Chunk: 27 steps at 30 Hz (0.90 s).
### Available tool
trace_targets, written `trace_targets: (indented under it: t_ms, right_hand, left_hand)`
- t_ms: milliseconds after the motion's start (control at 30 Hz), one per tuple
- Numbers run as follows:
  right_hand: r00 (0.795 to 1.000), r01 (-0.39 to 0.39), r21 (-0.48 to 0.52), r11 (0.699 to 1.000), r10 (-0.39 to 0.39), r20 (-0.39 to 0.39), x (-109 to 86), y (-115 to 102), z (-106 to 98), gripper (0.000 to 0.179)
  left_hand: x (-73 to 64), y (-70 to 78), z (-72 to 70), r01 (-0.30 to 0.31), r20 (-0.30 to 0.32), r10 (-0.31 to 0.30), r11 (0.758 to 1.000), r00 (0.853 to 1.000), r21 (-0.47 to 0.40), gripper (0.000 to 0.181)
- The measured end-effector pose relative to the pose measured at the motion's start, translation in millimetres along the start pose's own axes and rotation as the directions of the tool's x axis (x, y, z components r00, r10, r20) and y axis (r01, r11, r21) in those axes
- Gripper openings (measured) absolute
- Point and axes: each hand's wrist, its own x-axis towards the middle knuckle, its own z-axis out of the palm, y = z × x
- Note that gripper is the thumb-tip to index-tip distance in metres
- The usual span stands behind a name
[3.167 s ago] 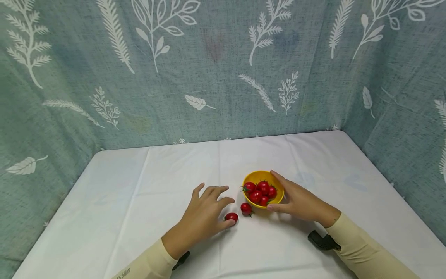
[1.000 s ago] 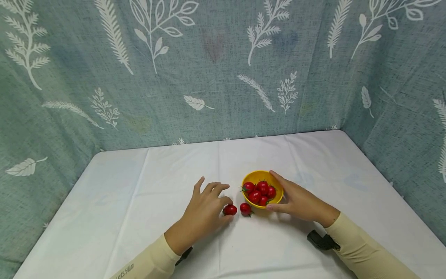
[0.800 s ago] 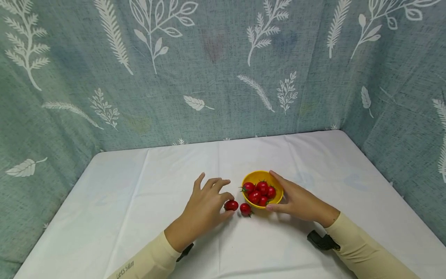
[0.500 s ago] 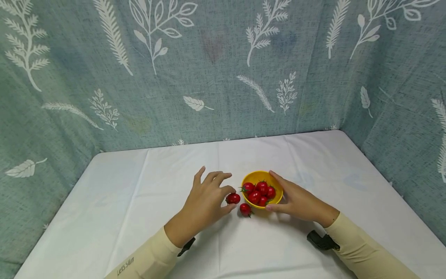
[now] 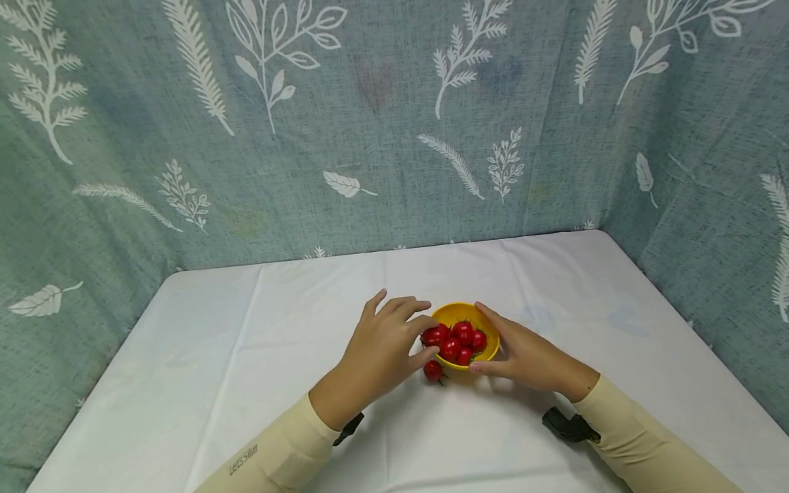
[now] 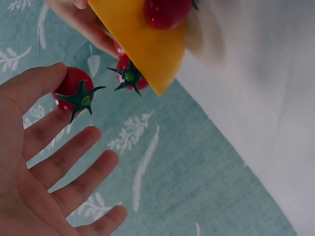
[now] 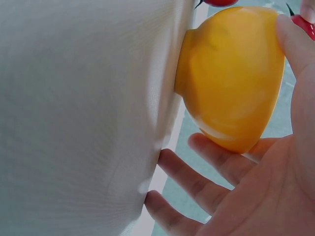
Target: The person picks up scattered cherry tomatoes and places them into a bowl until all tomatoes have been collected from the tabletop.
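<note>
My left hand (image 5: 382, 346) pinches a red cherry tomato (image 6: 74, 88) between thumb and index finger, its green star-shaped stem end showing. The other fingers fan out. In the head view this tomato overlaps the left rim of a yellow bowl (image 5: 453, 310). Several cherry tomatoes (image 5: 464, 333) lie inside the bowl. From the right, my right hand (image 5: 530, 352) holds the bowl, thumb on the near side and fingers round the far side. In the right wrist view the bowl (image 7: 236, 73) stands upright on its foot.
One loose cherry tomato (image 5: 433, 371) lies on the white cloth just in front of the bowl. The white-covered table (image 5: 308, 301) ends at a green leaf-patterned curtain (image 5: 394, 137) at the back and sides. Each wrist wears a black strap-on device (image 5: 570, 424).
The left hand has taken hold of a cherry tomato from the cloth and carried it forward and right to the bowl's rim. The right hand and bowl have stayed in place.
</note>
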Motion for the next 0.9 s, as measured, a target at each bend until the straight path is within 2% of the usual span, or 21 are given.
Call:
trace_targets:
  t_ms: [500, 900]
  right_hand:
    - [0.999, 0.043, 0.021, 0.999, -0.043, -0.014, 0.1, 3.1, 1.1, 0.108]
    - [0.999, 0.042, 0.039, 0.998, -0.042, -0.001, 0.7, 2.7, 0.0, 0.108]
  left_hand:
    - [14.9, 9.1, 15.3, -0.011, 0.020, 0.011, 1.000, 1.000, -0.021, 0.033]
    - [22.1, 11.0, 31.5, -0.014, 0.027, 0.015, 1.000, 1.000, -0.023, 0.033]
